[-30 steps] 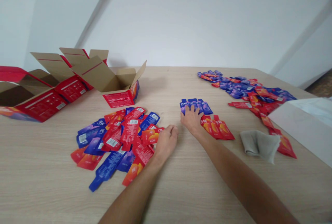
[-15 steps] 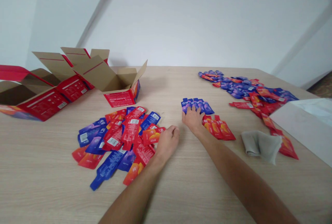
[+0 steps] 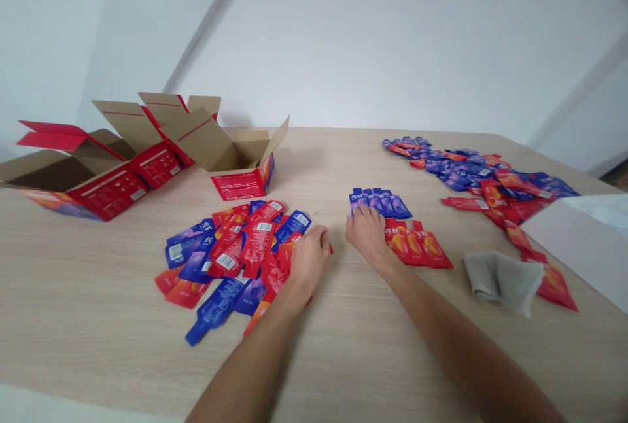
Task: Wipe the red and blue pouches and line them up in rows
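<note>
A loose heap of red and blue sachets (image 3: 230, 256) lies on the wooden table (image 3: 343, 338) in front of me. My left hand (image 3: 307, 259) rests on the heap's right edge, fingers curled over a red sachet there. My right hand (image 3: 366, 230) lies flat on the table, fingertips touching a neat row of blue sachets (image 3: 380, 201). Beside that hand, to the right, sits a neat row of red sachets (image 3: 417, 245).
Several open red cardboard boxes (image 3: 147, 155) stand at the back left. A second big pile of mixed sachets (image 3: 485, 178) spreads at the back right. A grey cloth (image 3: 503, 278) and a white bag (image 3: 583, 233) lie at the right.
My left hand has slid left onto the edge of the heap and curled over a red sachet. The right hand has hardly moved. The camera has shifted a little.
</note>
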{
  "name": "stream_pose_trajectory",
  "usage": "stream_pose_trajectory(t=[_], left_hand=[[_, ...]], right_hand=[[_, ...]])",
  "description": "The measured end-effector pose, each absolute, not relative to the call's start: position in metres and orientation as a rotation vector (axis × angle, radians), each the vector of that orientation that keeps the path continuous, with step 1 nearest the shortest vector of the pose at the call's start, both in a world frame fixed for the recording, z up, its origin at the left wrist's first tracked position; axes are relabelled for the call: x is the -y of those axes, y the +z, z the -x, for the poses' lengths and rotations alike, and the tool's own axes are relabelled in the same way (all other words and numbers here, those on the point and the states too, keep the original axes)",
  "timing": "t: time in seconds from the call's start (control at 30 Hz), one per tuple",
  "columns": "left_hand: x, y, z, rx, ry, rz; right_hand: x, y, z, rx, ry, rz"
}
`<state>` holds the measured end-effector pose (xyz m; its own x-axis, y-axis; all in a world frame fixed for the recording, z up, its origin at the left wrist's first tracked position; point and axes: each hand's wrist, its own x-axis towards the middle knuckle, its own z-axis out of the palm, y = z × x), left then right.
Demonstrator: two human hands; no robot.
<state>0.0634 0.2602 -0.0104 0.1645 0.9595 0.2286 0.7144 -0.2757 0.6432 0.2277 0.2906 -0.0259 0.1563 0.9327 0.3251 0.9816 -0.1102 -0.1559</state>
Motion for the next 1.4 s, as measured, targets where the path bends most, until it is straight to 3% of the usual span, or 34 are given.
stream_pose_trajectory(t=[0.13, 0.3, 0.73, 0.93, 1.13, 1.27, 1.4], left_hand=[[-0.271, -0.012, -0.048, -1.915, 0.856, -2.259], [-0.275, -0.019, -0.043, -2.291, 0.596, -2.254], [-0.281, -0.018, -0.041, -2.364, 0.604, -2.115], [-0.280, -0.012, -0.042, -2.180, 0.698, -2.132], [-0.270, -0.003, -0.050, -1.936, 1.007, -2.190], [-0.259, 0.002, -0.059, -1.684, 1.230, -2.236], [-0.254, -0.002, -0.067, -1.237, 1.469, -2.267]], right_hand=[[-0.269, -0.025, -0.217, 1.993, -0.119, 1.997], [-0.241, -0.025, -0.207, 2.069, -0.073, 1.839], [-0.209, -0.047, -0.215, 2.123, 0.134, 1.688], [-0.202, -0.043, -0.208, 2.250, 0.200, 1.664], [-0.198, -0.038, -0.215, 2.227, 0.312, 1.516], [-0.209, -0.038, -0.227, 1.772, 0.564, 1.448], [-0.219, -0.033, -0.236, 1.101, 1.031, 1.261]])
